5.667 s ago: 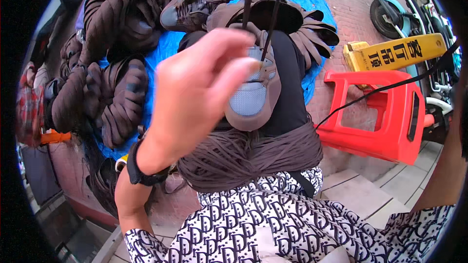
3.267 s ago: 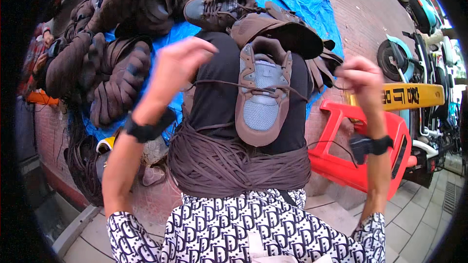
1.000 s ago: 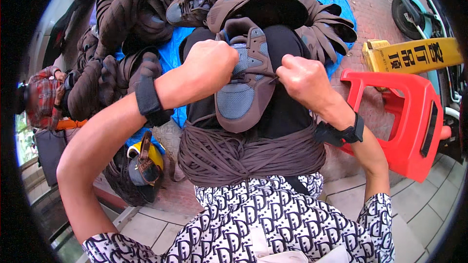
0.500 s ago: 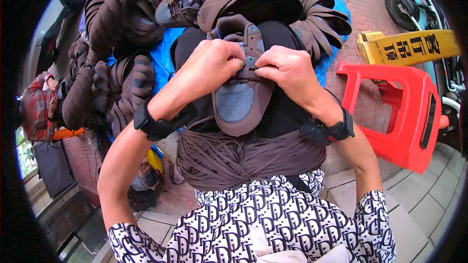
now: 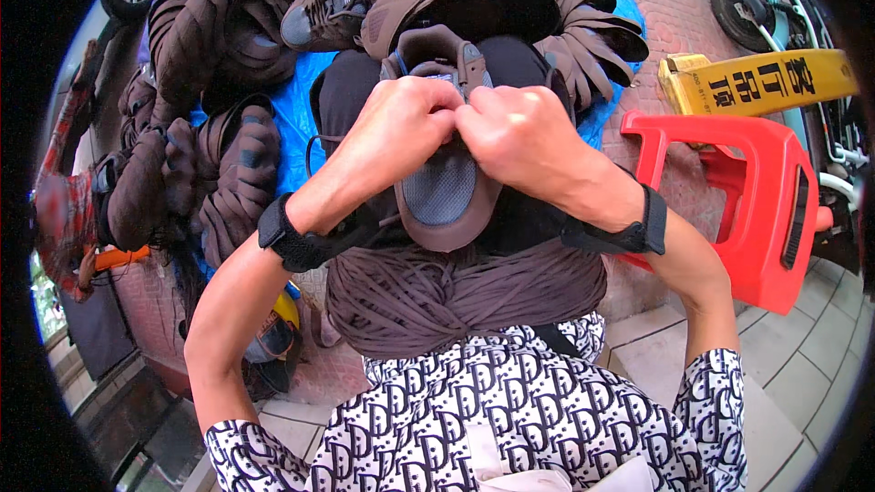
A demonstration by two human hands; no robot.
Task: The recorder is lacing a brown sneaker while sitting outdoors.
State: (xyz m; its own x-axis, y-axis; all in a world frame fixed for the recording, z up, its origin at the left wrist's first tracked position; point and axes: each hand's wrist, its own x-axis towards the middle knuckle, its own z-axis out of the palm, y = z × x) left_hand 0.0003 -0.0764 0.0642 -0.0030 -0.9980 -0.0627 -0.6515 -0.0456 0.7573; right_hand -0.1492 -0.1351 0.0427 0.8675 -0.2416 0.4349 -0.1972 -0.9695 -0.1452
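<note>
Left hand (image 5: 406, 123) and right hand (image 5: 515, 132), forearms (image 5: 697, 269) angled inward, meet over the shoe (image 5: 440, 199), which lies toe-near on the lap (image 5: 344, 82). Both hands are clenched; what they grasp cannot be told.

Both arms reach forward from the lower edge, bent at the elbows, which stand out wide to either side. The left forearm (image 5: 239, 296) slants up and rightward, the right forearm (image 5: 688, 260) up and leftward, so they converge in front of the chest. Each wrist runs nearly in line with its forearm. The left hand (image 5: 410, 123) has its back turned up, its fingers curled in toward the thumb. The right hand (image 5: 524, 128) is folded like a loose fist, back up, knuckles raised, most fingertips hidden beneath. The hands meet at their inner sides, touching or nearly so.
</note>
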